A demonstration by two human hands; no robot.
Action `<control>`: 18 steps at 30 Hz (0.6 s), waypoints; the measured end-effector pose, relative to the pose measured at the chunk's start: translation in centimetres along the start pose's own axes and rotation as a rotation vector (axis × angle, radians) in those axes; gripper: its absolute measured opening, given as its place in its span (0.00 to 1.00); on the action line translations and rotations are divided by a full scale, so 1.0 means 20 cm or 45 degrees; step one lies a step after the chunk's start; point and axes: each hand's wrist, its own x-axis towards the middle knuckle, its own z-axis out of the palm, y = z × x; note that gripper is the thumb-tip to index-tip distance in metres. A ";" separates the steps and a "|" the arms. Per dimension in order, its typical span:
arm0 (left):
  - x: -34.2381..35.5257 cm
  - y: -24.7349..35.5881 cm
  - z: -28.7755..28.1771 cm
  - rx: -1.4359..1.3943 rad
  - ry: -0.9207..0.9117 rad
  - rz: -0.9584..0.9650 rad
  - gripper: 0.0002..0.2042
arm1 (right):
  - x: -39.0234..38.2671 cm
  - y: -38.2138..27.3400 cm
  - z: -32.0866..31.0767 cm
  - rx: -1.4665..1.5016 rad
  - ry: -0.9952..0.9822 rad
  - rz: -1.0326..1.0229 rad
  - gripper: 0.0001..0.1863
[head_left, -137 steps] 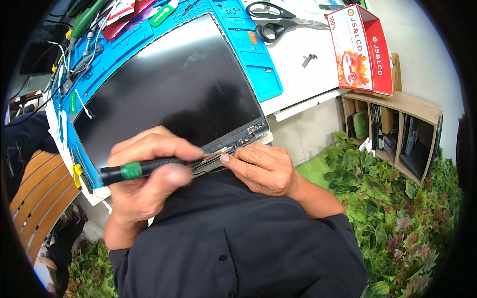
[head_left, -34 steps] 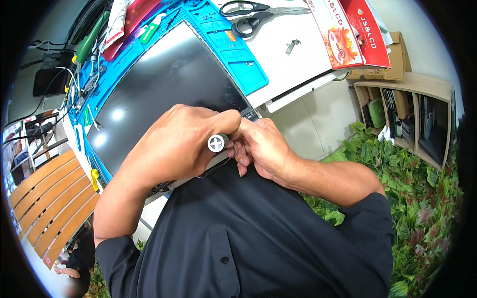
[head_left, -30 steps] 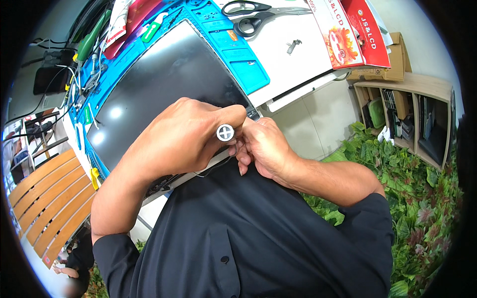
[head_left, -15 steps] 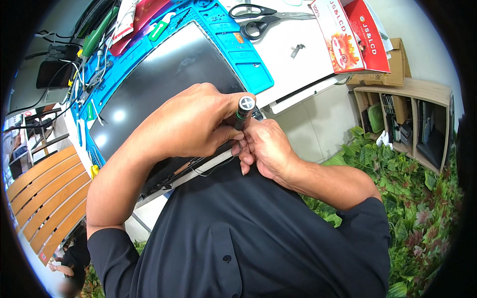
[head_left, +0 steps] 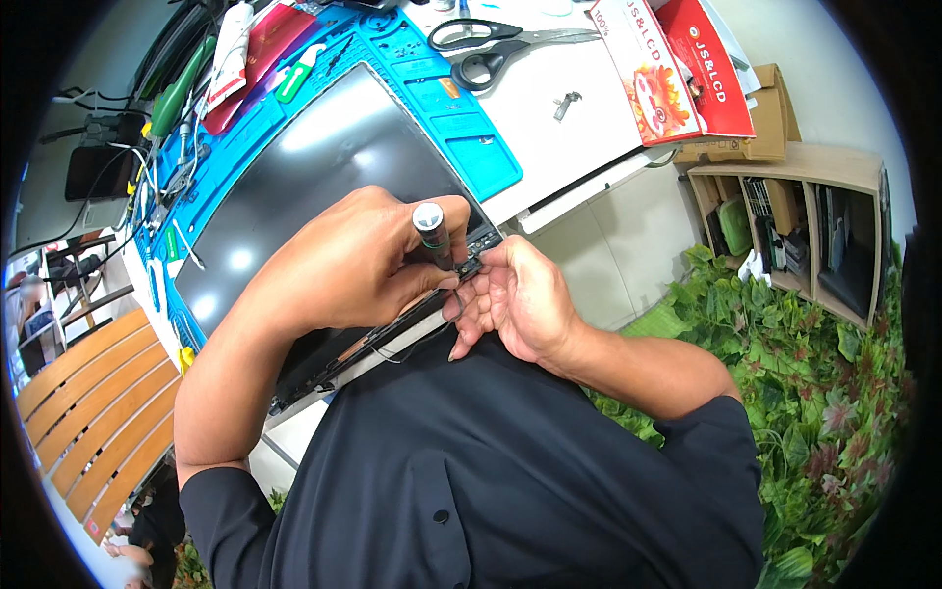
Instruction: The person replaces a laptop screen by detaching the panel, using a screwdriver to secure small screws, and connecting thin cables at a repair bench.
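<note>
White tabletop edge (head_left: 559, 183) near screen (head_left: 334, 162) and right hand (head_left: 530, 302)

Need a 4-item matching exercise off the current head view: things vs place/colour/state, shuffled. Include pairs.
Things:
1. Screwdriver
2. Scissors
3. Dark screen
4. Box by the blade tips

Places, colours, states:
A. Lying over the blue mat
B. Red and white
C. Black handles, metal blades
D. Held in the left hand

Pairs: 1-D, 2-C, 3-A, 4-B
</note>
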 end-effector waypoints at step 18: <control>0.06 -0.02 -0.02 0.139 -0.088 0.020 0.10 | 0.01 0.02 -0.04 0.005 -0.092 -0.009 0.36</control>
